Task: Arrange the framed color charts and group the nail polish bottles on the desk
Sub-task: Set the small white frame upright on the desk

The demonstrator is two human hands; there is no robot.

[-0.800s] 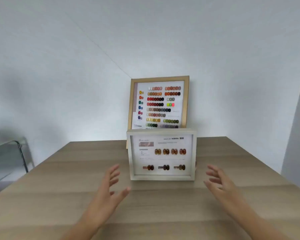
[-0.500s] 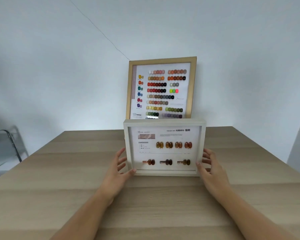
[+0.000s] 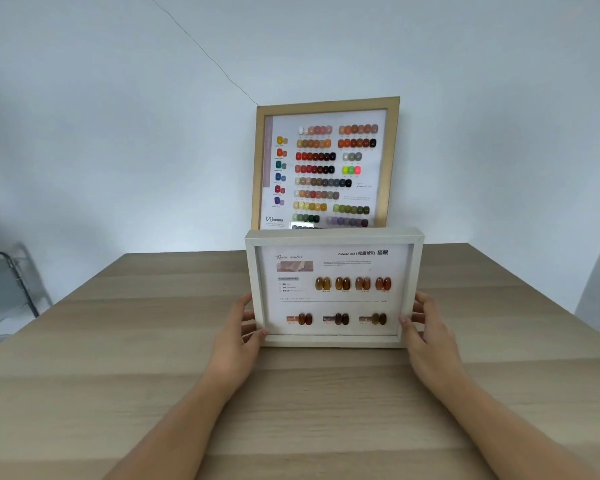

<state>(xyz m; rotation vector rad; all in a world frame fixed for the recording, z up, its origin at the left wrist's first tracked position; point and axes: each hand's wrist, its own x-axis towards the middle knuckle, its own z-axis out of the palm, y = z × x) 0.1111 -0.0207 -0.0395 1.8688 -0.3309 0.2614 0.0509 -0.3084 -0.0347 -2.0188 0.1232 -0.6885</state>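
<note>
White frame: our white wooden framed amber chart point(image 3: 334, 289) stands upright at the desk point(image 3: 118, 375) centre.
Gold frame: the gold-framed colour chart point(image 3: 326, 164) at 12 o'clock behind.
Hands: our left hand point(image 3: 238, 336) and right hand point(image 3: 430, 336) grasp its sides.

Bare forearms, no sleeves; left hand point(image 3: 238, 336) and right hand point(image 3: 430, 336) ungloved
</note>
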